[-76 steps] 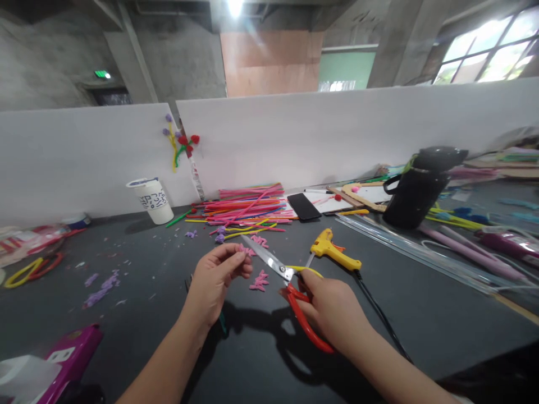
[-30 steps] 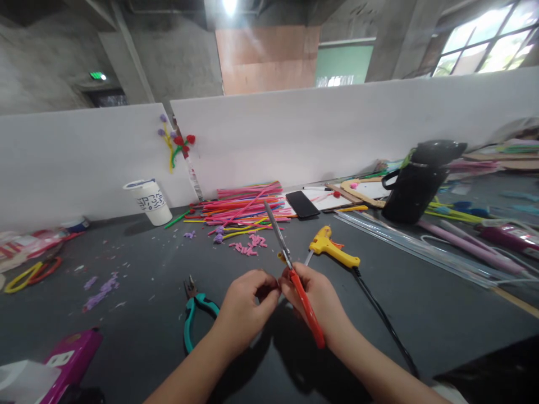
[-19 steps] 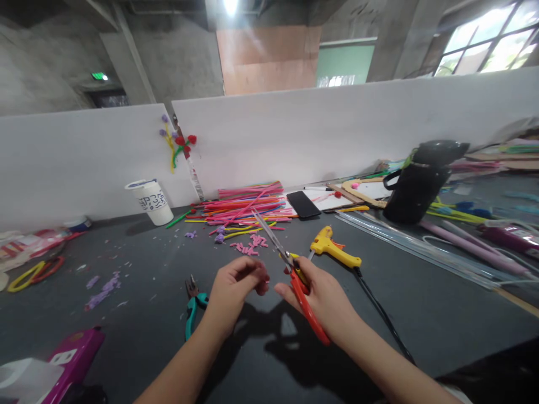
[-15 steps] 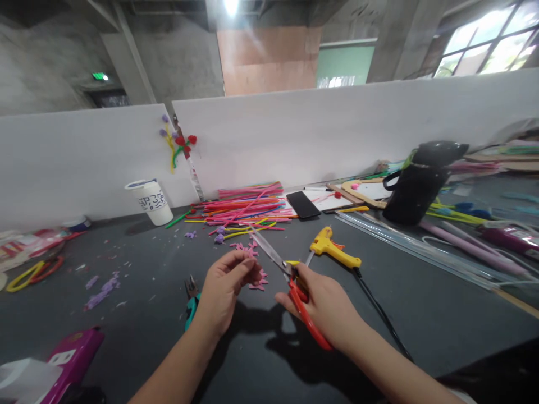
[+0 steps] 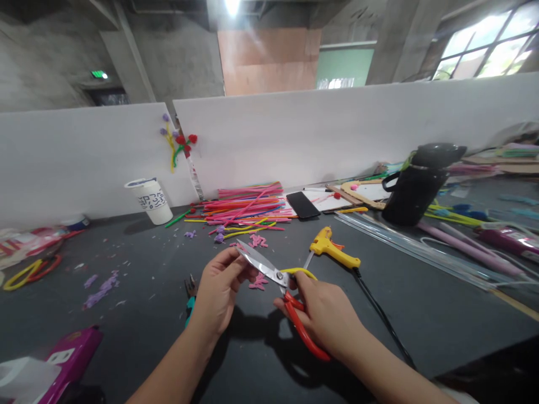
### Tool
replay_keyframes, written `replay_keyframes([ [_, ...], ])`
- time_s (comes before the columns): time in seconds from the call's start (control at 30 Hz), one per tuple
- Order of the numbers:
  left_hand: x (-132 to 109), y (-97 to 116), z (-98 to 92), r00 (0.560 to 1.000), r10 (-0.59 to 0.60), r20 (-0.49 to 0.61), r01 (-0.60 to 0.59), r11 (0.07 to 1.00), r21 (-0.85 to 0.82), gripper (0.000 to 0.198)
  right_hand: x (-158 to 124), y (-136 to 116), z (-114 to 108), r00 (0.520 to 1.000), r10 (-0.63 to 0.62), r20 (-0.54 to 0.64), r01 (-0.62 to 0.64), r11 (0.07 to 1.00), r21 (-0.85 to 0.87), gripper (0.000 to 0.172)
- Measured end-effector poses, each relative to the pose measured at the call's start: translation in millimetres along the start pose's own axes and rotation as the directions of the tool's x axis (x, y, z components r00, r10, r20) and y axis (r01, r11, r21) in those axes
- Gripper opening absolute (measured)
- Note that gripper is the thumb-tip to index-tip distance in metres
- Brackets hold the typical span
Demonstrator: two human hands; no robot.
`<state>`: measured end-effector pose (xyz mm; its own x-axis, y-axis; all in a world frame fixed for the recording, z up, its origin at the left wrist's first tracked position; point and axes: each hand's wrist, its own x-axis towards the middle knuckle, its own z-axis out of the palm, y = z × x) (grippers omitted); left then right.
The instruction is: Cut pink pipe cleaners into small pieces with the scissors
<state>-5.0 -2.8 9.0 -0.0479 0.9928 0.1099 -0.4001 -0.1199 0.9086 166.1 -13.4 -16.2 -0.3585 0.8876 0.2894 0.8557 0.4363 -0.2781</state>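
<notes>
My right hand [image 5: 326,317] grips red-and-yellow-handled scissors [image 5: 280,280], whose steel blades point up-left toward my left hand. My left hand [image 5: 219,292] is pinched shut at the blade tips, holding a small pink piece that I can barely make out. A few cut pink bits [image 5: 257,282] lie on the dark table just beyond the hands. More pink scraps [image 5: 257,241] lie farther back. Teal-handled pliers [image 5: 189,297] peek out from behind my left wrist.
A yellow glue gun [image 5: 332,251] with a black cord lies right of the scissors. Behind are a pile of coloured pipe cleaners [image 5: 246,207], a black phone [image 5: 303,205], a white cup [image 5: 150,200] and a black flask [image 5: 416,185]. A magenta box [image 5: 71,353] sits at lower left.
The hands met near me a second ago with the scissors upright, then parted. Now the blades are tilted left and reach my left hand's fingertips.
</notes>
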Motion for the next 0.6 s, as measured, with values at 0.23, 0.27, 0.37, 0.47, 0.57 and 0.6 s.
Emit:
replay_keyframes([
  [0.23, -0.7, 2.3, 0.7, 1.0, -0.013, 0.015, 0.013, 1.0, -0.028, 0.003, -0.2, -0.7, -0.9, 1.0, -0.006, 0.001, 0.006, 1.0, -0.028, 0.028],
  [0.27, -0.9, 2.0, 0.6, 1.0, -0.013, 0.017, 0.013, 0.999, -0.031, 0.003, -0.3, -0.6, -0.4, 1.0, -0.011, -0.003, 0.011, 0.999, -0.033, 0.028],
  [0.37, -0.5, 0.6, -0.1, 1.0, -0.009, 0.016, 0.009, 0.999, -0.046, 0.003, -0.4, 0.4, 1.2, 1.0, -0.018, -0.019, 0.017, 0.998, -0.061, 0.03],
  [0.47, 1.0, -0.5, -0.7, 1.0, -0.01, 0.01, 0.011, 0.998, -0.054, 0.003, -0.6, 1.5, 1.9, 0.999, -0.019, -0.031, 0.017, 0.997, -0.08, 0.03],
  [0.57, 2.0, 0.4, -0.7, 1.0, -0.02, 0.008, 0.02, 0.998, -0.062, 0.004, -0.7, 1.9, 1.4, 0.999, -0.012, -0.035, 0.01, 0.999, -0.034, 0.028],
  [0.6, 1.9, 1.0, -0.4, 0.999, -0.029, 0.013, 0.03, 0.998, -0.062, 0.004, -0.4, 1.9, 1.1, 0.999, 0.008, -0.033, -0.008, 1.0, 0.01, 0.028],
])
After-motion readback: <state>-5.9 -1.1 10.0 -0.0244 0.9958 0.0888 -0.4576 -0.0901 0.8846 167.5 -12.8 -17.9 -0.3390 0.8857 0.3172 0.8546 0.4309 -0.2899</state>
